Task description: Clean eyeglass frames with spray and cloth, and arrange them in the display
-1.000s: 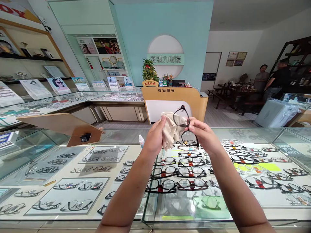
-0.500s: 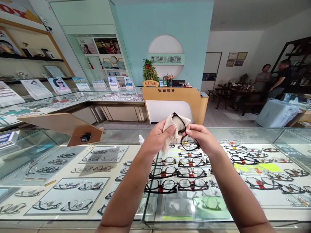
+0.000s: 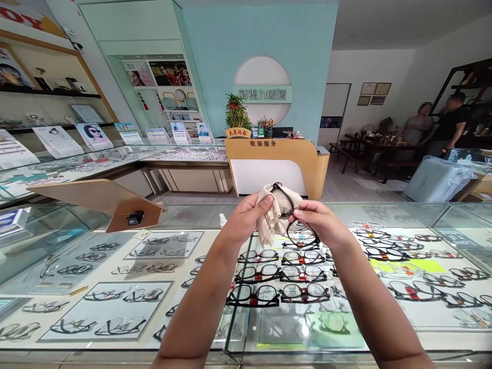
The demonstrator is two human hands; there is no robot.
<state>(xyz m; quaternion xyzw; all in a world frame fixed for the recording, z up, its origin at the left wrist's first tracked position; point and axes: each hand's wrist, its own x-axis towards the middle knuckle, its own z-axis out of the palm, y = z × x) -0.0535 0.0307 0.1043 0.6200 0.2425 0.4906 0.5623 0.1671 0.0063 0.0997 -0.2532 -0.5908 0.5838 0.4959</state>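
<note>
Beige cloth [image 3: 268, 218] closed in the left hand's [image 3: 244, 218] grip covers one lens of black-framed glasses [image 3: 302, 238], which have dropped slightly; the right hand's [image 3: 321, 223] grip closes on them, above the glass tabletop [image 3: 96, 351] at 12 o'clock.

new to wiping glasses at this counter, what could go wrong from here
The black-framed glasses hang partly below the right hand over the glass counter, so a slip could scuff or crack them. Squeezing hard through the beige cloth in the left hand might bend the frame. The small spray bottle stands close enough to that hand to be knocked over.
</note>
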